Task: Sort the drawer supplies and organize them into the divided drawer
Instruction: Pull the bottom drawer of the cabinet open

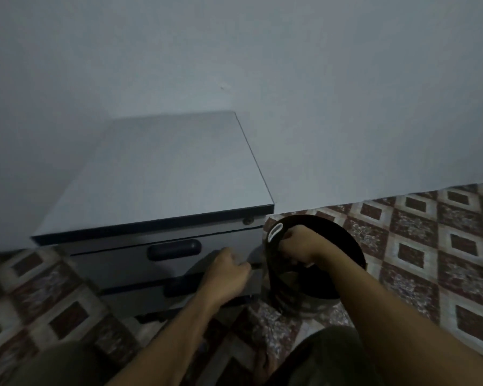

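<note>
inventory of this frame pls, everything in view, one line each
cabinet: 1, grey with a dark top edge, against the wall, left of centre
drawer handles: 2 visible, black, on the cabinet front; the lower one partly behind the left hand
keyhole: 1, dark, top right of the cabinet front
bucket: 1, black, on the floor right of the cabinet
white tag: 1, on the bucket's near-left rim
floor: brown and cream diamond tiles
wall: pale grey, behind
trouser legs: 2, dark olive, bottom edge
left hand: 1, fingers curled, at the cabinet's right front edge; grip unclear
right hand: 1, fingers curled, at the bucket's mouth; grip unclear
</note>
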Available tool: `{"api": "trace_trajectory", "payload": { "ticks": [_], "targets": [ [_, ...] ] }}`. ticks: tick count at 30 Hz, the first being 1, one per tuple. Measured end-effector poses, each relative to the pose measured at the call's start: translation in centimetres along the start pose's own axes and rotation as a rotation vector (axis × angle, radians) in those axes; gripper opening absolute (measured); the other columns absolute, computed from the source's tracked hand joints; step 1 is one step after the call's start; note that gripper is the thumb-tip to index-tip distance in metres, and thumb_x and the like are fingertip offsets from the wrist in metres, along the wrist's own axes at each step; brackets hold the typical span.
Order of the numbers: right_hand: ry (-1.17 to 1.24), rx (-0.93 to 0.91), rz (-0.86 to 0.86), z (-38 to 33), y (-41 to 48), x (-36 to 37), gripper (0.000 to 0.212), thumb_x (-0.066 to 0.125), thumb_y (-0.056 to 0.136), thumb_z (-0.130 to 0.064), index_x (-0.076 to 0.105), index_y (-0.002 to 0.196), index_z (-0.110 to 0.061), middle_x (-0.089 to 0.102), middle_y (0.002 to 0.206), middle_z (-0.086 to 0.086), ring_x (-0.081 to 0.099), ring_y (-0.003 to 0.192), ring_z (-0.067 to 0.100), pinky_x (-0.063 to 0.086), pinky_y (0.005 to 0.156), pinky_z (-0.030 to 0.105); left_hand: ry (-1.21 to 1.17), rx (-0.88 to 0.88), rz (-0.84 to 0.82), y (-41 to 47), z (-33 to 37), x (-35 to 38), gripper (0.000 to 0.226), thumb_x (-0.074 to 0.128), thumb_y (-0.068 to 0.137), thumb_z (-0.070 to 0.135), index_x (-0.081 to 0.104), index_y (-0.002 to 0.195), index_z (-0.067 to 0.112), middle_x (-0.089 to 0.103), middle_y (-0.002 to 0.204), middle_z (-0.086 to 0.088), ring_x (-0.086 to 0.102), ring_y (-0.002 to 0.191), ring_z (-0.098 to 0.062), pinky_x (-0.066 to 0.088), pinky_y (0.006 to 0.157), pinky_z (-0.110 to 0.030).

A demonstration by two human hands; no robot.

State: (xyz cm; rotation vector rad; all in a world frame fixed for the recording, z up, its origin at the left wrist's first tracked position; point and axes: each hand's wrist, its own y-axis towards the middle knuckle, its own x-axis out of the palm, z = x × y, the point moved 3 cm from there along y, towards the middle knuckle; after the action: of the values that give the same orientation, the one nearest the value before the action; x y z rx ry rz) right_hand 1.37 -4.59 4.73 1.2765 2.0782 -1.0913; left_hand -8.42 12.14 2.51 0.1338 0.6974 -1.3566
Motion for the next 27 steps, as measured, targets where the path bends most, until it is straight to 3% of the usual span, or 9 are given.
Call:
{"api": "trace_trajectory", "payload": {
  "ticks": [3, 5, 8, 13, 17, 21, 24, 27],
  "targets": [
    [0.066, 0.014, -0.134, -3.7, -1.3, 3.2, 0.03, 0.05, 0.092, -0.008, 0.062, 0.117, 0.003, 0.07, 0.106, 0.021, 0.063, 0.07, 0.024, 0.055, 0.061, 0.03, -0.11, -0.097, 0.087, -1.0, -3.7, -3.5, 0.012, 0.052, 0.097, 0.02, 0.056, 0.088, 0.013, 0.056, 0.086, -0.001, 0.054, 0.076, -0.015, 0.04, 0.063, -0.027],
    [0.114, 0.005, -0.213, -5.3, -1.9, 5.8, 0.029, 0.046, 0.095, -0.012, 0.062, 0.115, 0.0, 0.071, 0.101, 0.014, 0.07, 0.077, 0.024, 0.059, 0.064, 0.031, -0.221, -0.181, 0.158, -1.7, -6.1, -5.2, 0.012, 0.052, 0.098, 0.017, 0.059, 0.09, 0.012, 0.06, 0.09, -0.003, 0.057, 0.082, -0.018, 0.043, 0.066, -0.028],
    [0.267, 0.033, -0.278, -6.8, -2.3, 10.0, 0.028, 0.042, 0.099, -0.018, 0.061, 0.113, -0.003, 0.07, 0.105, 0.014, 0.071, 0.09, 0.026, 0.058, 0.073, 0.036, -0.432, -0.322, 0.226, -1.8, -9.3, -6.6, 0.015, 0.051, 0.101, 0.017, 0.058, 0.11, 0.007, 0.059, 0.101, -0.008, 0.057, 0.092, -0.025, 0.047, 0.078, -0.033],
    [0.711, 0.211, -0.263, -7.4, -2.4, 16.8, 0.018, 0.044, 0.101, -0.015, 0.061, 0.098, -0.008, 0.065, 0.099, 0.015, 0.061, 0.079, 0.026, 0.054, 0.066, 0.035, -0.764, -0.493, 0.218, -1.1, -13.7, -6.5, 0.043, 0.05, 0.103, 0.026, 0.043, 0.143, 0.011, 0.052, 0.133, -0.012, 0.054, 0.113, -0.029, 0.047, 0.086, -0.04],
    [1.08, 0.356, -0.177, -7.3, -1.3, 20.6, 0.02, 0.042, 0.102, -0.013, 0.061, 0.098, -0.006, 0.063, 0.097, 0.017, 0.059, 0.08, 0.028, 0.054, 0.064, 0.036, -1.047, -0.551, 0.283, -0.1, -15.5, -6.4, 0.039, 0.05, 0.103, 0.022, 0.049, 0.139, 0.006, 0.057, 0.111, -0.014, 0.058, 0.093, -0.025, 0.048, 0.094, -0.041],
    [1.235, 0.442, -0.11, -7.1, 0.3, 22.9, 0.022, 0.042, 0.101, -0.012, 0.062, 0.106, -0.005, 0.061, 0.109, 0.026, 0.061, 0.102, 0.04, 0.056, 0.078, 0.043, -1.194, -0.571, 0.284, 0.8, -16.4, -6.1, 0.042, 0.05, 0.104, 0.026, 0.049, 0.141, 0.005, 0.056, 0.127, -0.02, 0.059, 0.105, -0.028, 0.046, 0.097, -0.04],
    [1.309, 0.475, -0.097, -6.9, 1.2, 24.1, 0.025, 0.046, 0.097, -0.014, 0.065, 0.106, -0.001, 0.064, 0.115, 0.028, 0.063, 0.104, 0.039, 0.056, 0.063, 0.034, -1.262, -0.611, 0.276, 1.2, -16.4, -5.5, 0.042, 0.046, 0.106, 0.027, 0.048, 0.142, 0.005, 0.057, 0.129, -0.022, 0.057, 0.107, -0.03, 0.046, 0.099, -0.043],
    [1.395, 0.493, -0.072, -6.4, 1.9, 24.9, 0.028, 0.048, 0.094, -0.011, 0.065, 0.113, 0.002, 0.066, 0.115, 0.026, 0.064, 0.102, 0.038, 0.056, 0.059, 0.033, -1.297, -0.592, 0.293, 1.3, -16.3, -5.3, 0.031, 0.045, 0.105, 0.016, 0.052, 0.132, 0.002, 0.061, 0.105, -0.017, 0.058, 0.107, -0.031, 0.046, 0.103, -0.046]
  ]
}}
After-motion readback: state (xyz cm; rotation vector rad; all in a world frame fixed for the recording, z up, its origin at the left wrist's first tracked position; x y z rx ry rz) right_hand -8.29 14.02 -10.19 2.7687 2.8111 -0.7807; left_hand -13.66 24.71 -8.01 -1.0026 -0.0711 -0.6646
